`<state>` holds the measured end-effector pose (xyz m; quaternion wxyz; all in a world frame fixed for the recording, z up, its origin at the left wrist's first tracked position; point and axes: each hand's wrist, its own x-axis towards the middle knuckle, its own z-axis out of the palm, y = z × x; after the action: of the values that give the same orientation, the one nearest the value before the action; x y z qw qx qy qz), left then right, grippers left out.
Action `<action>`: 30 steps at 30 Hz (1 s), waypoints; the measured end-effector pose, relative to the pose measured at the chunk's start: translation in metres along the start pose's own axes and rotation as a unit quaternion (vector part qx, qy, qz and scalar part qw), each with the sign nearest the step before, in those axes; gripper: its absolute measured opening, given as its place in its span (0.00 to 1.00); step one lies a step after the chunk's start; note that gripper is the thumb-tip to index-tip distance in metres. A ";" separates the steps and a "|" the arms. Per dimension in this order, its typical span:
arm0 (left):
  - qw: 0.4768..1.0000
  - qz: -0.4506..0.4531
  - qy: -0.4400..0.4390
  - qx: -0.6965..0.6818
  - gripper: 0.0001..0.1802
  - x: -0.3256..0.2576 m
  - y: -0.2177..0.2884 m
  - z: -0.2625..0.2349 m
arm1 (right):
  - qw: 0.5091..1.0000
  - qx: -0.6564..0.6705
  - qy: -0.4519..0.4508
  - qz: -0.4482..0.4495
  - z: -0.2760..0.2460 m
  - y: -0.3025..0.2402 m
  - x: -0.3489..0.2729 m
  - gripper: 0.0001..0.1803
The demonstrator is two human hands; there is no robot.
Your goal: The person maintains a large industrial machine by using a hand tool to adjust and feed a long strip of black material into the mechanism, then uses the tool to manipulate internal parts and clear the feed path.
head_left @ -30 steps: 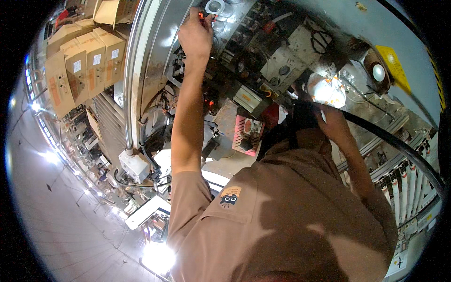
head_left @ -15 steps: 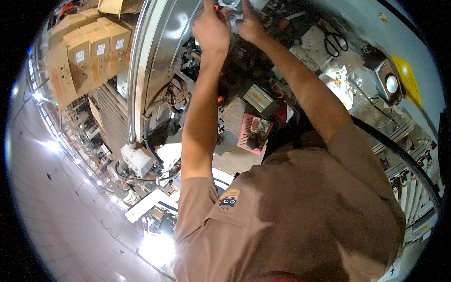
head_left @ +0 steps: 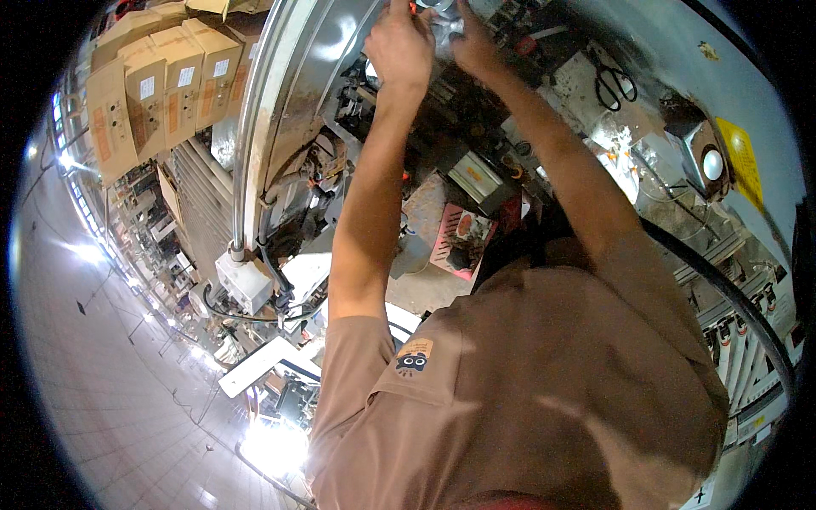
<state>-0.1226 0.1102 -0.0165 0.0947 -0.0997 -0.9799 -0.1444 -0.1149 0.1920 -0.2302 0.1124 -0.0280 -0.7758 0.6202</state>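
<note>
White-labelled cartons stand far left, scissors right. We cannot tell if our left hand or right hand pinches anything.

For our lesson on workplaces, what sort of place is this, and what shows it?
Probably a factory or workshop: cardboard boxes stand at left, a black cable or hose curves at right, and a yellow label sits on a grey panel.
</note>
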 end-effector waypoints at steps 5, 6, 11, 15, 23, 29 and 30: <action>0.998 0.033 -0.049 -0.021 0.13 0.002 -0.004 -0.016 | 0.989 -0.041 -0.104 0.093 -0.032 -0.022 0.010 0.42; 0.998 0.026 -0.054 -0.004 0.13 0.001 -0.008 -0.020 | 0.985 -0.049 -0.120 0.118 -0.032 -0.051 0.012 0.42; 0.997 0.051 -0.044 0.027 0.15 0.007 0.005 -0.013 | 0.989 -0.096 -0.055 0.102 -0.025 -0.043 0.013 0.42; 0.998 0.042 -0.052 0.008 0.15 0.008 -0.002 -0.009 | 0.998 -0.063 -0.007 0.025 -0.018 -0.034 0.007 0.40; 0.998 0.032 -0.050 0.024 0.10 0.003 0.012 -0.002 | 0.994 -0.099 -0.027 0.041 -0.020 -0.029 0.001 0.41; 0.999 0.021 -0.032 0.022 0.09 -0.004 -0.004 -0.008 | 0.976 -0.209 -0.054 0.035 -0.026 -0.053 -0.017 0.41; 0.999 0.024 -0.041 0.022 0.09 0.001 0.002 -0.009 | 0.978 -0.206 -0.008 0.023 -0.025 -0.045 -0.009 0.41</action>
<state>-0.1218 0.1096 -0.0075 0.0599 -0.1264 -0.9834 -0.1159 -0.0970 0.2035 -0.1823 0.0839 -0.0638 -0.8868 0.4499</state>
